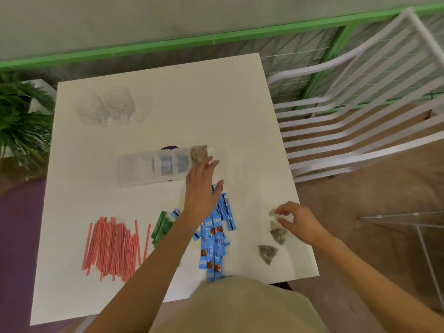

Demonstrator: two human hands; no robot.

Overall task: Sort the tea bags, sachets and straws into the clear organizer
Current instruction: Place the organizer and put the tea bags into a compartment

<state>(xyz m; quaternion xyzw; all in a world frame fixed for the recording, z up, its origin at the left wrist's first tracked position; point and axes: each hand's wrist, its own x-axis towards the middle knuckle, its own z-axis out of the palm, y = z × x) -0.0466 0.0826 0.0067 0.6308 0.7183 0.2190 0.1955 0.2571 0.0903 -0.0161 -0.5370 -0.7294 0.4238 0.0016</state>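
Left hand (200, 186) spread, released, at the clear organizer's (134, 168) right end, tea bags (199, 153) in that end compartment, right hand (298, 223) curled at 1 loose tea bag (272, 212), grasp cannot be told, sachets (212, 246), straws (113, 246) on table (168, 104).

Table (168, 92) mid-frame. Glasses (113, 108) at its upper left. Organizer (144, 169) at centre, lying left to right; one tea bag (199, 153) in its rightmost compartment. Straws (113, 248) piled at lower left. Small sachets (161, 228) just right of them; long sachets (215, 239) right of those, overlapping. Loose tea bags (268, 253) near the table's lower right edge. Chair (360, 104) in upper right of frame; plant (21, 121) at left edge.
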